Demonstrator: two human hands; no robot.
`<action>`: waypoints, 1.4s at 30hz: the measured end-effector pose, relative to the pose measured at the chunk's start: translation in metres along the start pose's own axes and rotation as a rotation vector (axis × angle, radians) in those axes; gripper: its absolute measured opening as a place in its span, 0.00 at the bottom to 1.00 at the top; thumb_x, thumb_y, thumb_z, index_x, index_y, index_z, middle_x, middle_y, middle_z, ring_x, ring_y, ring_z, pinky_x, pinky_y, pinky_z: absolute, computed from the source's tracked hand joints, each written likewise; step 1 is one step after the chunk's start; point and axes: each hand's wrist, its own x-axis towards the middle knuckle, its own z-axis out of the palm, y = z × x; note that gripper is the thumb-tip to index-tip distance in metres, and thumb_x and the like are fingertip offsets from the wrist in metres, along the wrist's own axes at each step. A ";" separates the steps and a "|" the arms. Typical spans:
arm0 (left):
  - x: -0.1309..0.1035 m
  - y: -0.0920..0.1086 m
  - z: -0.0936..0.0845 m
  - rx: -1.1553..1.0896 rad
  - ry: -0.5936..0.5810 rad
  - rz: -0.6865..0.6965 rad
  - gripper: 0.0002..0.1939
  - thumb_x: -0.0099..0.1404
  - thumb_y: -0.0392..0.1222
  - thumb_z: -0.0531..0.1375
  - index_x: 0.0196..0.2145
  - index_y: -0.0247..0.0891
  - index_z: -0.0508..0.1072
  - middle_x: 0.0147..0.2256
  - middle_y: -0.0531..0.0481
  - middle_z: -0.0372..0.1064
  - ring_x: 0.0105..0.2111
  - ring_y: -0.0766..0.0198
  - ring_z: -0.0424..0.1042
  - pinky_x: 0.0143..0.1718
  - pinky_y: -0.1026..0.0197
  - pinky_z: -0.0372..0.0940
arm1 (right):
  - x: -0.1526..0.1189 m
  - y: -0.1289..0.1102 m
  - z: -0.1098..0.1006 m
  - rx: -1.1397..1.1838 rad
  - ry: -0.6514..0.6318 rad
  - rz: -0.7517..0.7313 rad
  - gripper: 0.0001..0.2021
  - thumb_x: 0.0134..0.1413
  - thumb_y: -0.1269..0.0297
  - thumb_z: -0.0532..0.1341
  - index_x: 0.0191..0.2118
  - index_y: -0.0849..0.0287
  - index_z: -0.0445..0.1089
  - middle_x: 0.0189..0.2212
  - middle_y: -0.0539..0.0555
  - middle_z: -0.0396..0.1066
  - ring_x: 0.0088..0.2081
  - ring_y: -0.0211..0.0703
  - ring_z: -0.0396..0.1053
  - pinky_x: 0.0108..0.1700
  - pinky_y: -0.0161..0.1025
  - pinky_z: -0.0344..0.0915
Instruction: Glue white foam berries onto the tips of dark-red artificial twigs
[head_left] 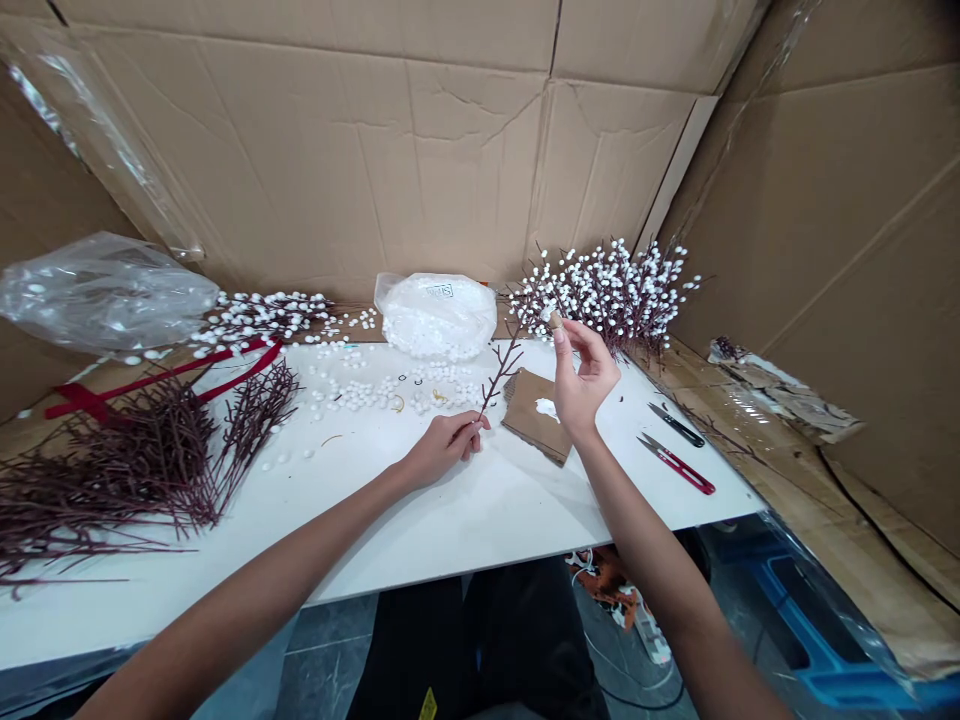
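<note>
My left hand point(448, 445) is closed around the lower end of a bare dark-red artificial twig point(501, 374), which slants up and away with short side branches. Raised over the right part of the table, my right hand point(585, 375) has its thumb and forefinger pressed together. A small tan piece point(556, 320) shows at those fingertips; whether they also pinch a white bead is lost against the white berries behind. Below the right hand lies a cardboard piece point(534, 405) bearing a white paste-like blob point(547, 407), partly hidden by the hand.
Loose white beads point(367, 393) lie across the table point(480, 510). A plastic bag of beads point(439, 315) stands at the back. Berry-tipped stems point(607, 290) fill the back right, bare twigs point(142, 460) the left. Black snips point(676, 424) and red snips point(679, 465) lie right.
</note>
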 end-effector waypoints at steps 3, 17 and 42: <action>0.000 0.000 0.000 0.006 0.000 -0.007 0.15 0.68 0.45 0.46 0.38 0.36 0.68 0.24 0.53 0.64 0.21 0.72 0.61 0.24 0.68 0.59 | 0.001 0.000 0.001 0.034 0.003 0.034 0.10 0.53 0.61 0.61 0.39 0.59 0.73 0.34 0.54 0.74 0.34 0.39 0.71 0.41 0.41 0.69; 0.001 -0.002 0.001 0.013 0.003 -0.005 0.16 0.68 0.46 0.45 0.38 0.36 0.68 0.24 0.53 0.64 0.21 0.71 0.61 0.24 0.67 0.59 | 0.001 -0.002 0.002 0.077 -0.065 0.115 0.10 0.51 0.60 0.62 0.36 0.61 0.72 0.31 0.54 0.74 0.32 0.37 0.71 0.39 0.38 0.69; -0.001 0.007 0.000 0.036 0.001 -0.013 0.15 0.67 0.46 0.46 0.37 0.36 0.68 0.24 0.53 0.64 0.21 0.71 0.61 0.24 0.67 0.59 | 0.005 -0.003 -0.003 -0.081 -0.003 -0.116 0.09 0.54 0.61 0.60 0.38 0.58 0.73 0.32 0.53 0.73 0.33 0.39 0.70 0.40 0.42 0.69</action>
